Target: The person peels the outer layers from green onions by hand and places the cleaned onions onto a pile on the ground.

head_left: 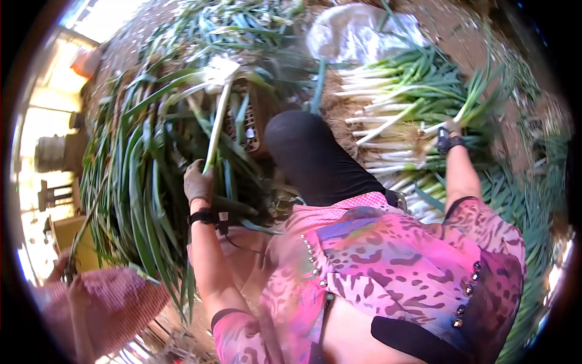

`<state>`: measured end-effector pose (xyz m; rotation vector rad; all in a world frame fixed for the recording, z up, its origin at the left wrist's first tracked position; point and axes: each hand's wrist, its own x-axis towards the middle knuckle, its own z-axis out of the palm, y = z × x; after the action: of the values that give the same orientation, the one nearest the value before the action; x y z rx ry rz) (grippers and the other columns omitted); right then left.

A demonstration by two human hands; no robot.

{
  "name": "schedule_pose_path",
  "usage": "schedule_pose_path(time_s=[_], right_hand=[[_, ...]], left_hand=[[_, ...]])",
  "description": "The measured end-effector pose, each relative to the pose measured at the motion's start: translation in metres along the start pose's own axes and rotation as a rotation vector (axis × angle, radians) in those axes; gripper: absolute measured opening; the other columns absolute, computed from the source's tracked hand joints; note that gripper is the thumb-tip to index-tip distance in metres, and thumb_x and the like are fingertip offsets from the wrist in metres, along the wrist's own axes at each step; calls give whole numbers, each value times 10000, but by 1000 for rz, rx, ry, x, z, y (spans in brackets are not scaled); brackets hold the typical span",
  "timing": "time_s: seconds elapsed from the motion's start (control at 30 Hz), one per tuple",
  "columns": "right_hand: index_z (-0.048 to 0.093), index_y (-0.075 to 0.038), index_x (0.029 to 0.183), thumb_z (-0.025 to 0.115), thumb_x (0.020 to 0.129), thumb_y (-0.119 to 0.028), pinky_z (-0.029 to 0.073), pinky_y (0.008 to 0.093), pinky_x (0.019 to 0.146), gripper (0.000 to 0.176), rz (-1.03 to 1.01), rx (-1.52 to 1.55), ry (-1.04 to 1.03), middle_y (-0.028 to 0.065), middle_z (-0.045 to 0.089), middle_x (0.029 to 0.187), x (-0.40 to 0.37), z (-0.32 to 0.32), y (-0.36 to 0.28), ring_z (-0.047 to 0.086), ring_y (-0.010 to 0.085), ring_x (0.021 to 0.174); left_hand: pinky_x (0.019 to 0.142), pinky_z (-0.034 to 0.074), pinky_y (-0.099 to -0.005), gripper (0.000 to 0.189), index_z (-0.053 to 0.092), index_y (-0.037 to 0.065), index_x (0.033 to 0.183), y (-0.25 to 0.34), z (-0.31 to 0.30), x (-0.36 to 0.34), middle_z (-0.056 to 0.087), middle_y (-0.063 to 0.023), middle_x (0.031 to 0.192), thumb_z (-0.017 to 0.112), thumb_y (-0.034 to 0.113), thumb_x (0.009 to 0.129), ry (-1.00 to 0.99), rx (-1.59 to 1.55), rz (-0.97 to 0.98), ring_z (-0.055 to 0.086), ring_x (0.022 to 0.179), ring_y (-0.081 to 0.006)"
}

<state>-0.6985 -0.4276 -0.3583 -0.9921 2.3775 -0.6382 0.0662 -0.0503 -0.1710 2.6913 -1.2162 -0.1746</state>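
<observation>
My left hand (199, 182), in a greyish glove, is closed round a long green onion (217, 124). Its pale stalk slants up and away, and its upper end is a bright white blur. Below and beside this hand hangs a big heap of untrimmed green onions (130, 176) with long drooping leaves. Out to the right, my right hand (451, 128) is closed round green onions (468, 108) above a laid-out pile of green onions (388, 109). White stalks and roots in that pile point left, leaves right. The fingertips of my right hand are partly hidden.
A plastic crate (251, 124) stands behind the heap. A white sack (364, 33) lies beyond the right pile. My dark-trousered knee (300, 142) is between the piles. At lower left, another person's hand (60, 267) and checked pink clothing (115, 303) show.
</observation>
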Motion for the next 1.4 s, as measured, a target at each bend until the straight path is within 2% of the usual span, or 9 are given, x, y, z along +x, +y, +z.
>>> schedule_pose_path(time_s=[0.2,0.37,0.57,0.67,0.83,1.0,1.27,1.37,1.4], right_hand=[[624,-61,915,583,890,-450,485,427,544,393,684,440,-493,103,620,718,-118,34,81,556,257,554],[657,-22,969,601,889,-445,496,429,639,435,552,270,-485,122,646,763,-123,67,26,576,264,601],[637,-73,1189,576,937,-354,509,365,751,382,-376,-200,-707,142,671,888,-130,140,-70,640,226,806],[649,-70,1115,625,925,-350,479,262,685,339,-164,316,-977,26,617,928,-228,146,-199,596,143,805],[641,-47,1117,604,977,-309,523,253,749,299,-613,311,-1374,25,667,965,-417,138,-381,654,113,851],[705,-68,1031,616,902,-326,519,381,828,302,-1373,3,-1267,130,717,964,-552,199,-436,685,285,917],[572,58,1222,696,837,-501,491,428,953,690,-904,-230,-1184,307,631,1194,-667,281,-426,621,418,1123],[677,55,1027,728,825,-394,508,415,922,495,-937,-291,-1137,286,677,1098,-674,315,-412,655,383,1080],[698,43,885,705,829,-290,545,399,811,337,-1076,-208,-1007,226,719,944,-672,347,-403,711,325,907]], left_hand=[[934,496,-457,491,591,119,1260,23,43,30,651,-180,1141,721,319,831,-172,140,-151,600,1124,-368],[924,503,-467,420,599,121,1252,29,49,43,657,-185,1151,649,285,869,-311,136,-242,619,1103,-374],[871,513,-474,352,654,142,1180,-22,-47,39,694,-169,1076,610,319,879,-59,47,-134,649,1024,-376],[781,507,-454,358,665,115,1160,-20,-133,22,692,-207,1029,617,338,884,55,-77,-139,662,951,-377],[605,424,-245,252,647,-6,1082,-60,-220,0,567,21,776,612,212,960,344,-645,-153,491,663,-69],[544,428,-210,216,600,44,1075,-38,-260,-53,552,19,726,627,230,968,294,-989,-302,508,586,-57],[540,442,-218,153,590,88,941,-54,-204,-74,552,29,708,638,232,957,0,-1216,-619,531,585,-68],[492,432,-216,175,571,79,952,-67,-179,-67,550,17,722,632,243,958,-34,-1220,-612,533,563,-80],[493,432,-217,174,572,79,954,-70,-179,-66,551,16,722,632,242,958,-45,-1237,-606,533,564,-80]])
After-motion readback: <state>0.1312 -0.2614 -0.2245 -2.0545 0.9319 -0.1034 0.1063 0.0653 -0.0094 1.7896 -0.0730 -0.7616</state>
